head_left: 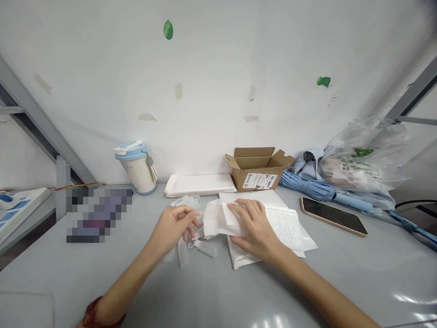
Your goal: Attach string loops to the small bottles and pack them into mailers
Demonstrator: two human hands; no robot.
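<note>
My right hand point(254, 228) grips a white bubble mailer point(214, 218), fingers on top and thumb below, its open end towards the left. Under it lie more white bubble mailers point(285, 225), overlapping on the table. Just left of the held mailer is my left hand point(177, 222), its fingers curled in towards the thumb; whether something small sits between them is hidden. Below and around that hand, several small translucent plastic pieces point(205, 248) are scattered, some with thin loops. The left hand covers part of this pile.
Behind the hands stand a flat stack of white envelopes point(201, 183) and an open cardboard box point(257, 175). A tumbler point(136, 171) is at the back left. To the right lie a phone point(332, 216), a folded blue umbrella point(314, 187) and a plastic bag point(365, 159). A blurred-out item point(102, 216) lies left.
</note>
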